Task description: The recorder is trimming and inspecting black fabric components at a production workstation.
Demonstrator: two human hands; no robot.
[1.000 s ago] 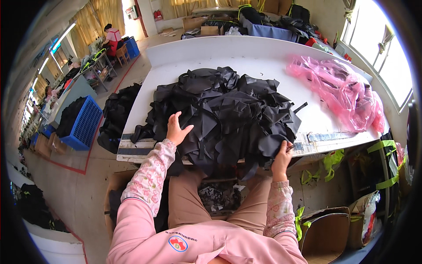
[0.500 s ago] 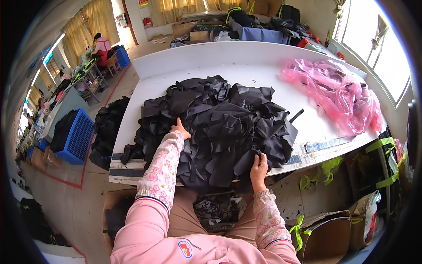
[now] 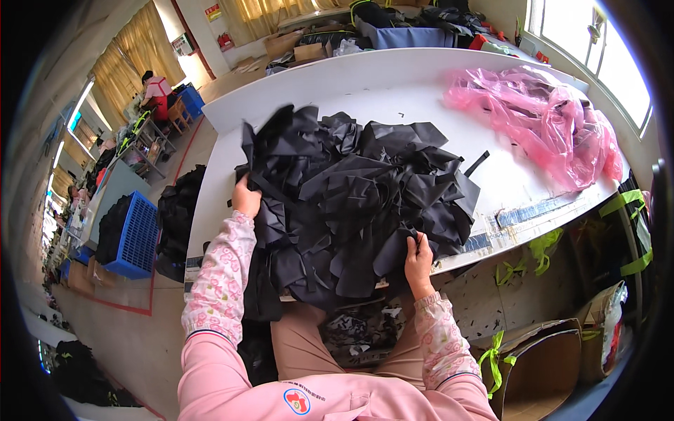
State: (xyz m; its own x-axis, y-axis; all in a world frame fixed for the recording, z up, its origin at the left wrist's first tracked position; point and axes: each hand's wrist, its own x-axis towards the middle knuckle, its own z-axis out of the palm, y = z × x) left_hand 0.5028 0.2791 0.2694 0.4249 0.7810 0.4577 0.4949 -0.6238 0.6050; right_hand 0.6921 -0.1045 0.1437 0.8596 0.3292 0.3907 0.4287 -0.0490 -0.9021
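Note:
A big heap of black cut fabric pieces (image 3: 358,189) lies on the white table (image 3: 225,154), some hanging over its front edge. At the heap's left side my left hand (image 3: 246,197) is closed on black fabric pieces, which rise and fold over above it. At the front right of the heap my right hand (image 3: 419,261) grips the edge of a black fabric piece between thumb and fingers. Exactly how many layers each hand holds is hidden.
A pink plastic bag (image 3: 540,126) with dark contents lies at the table's right. More black pieces (image 3: 181,221) are heaped left of the table, near a blue crate (image 3: 133,235). An open cardboard box (image 3: 537,372) stands at lower right. A person (image 3: 158,95) works farther off.
My left hand has moved left and a little nearer, closing on fabric; the heap's left part is lifted and bunched inward. My right hand keeps its grip. The view has shifted slightly.

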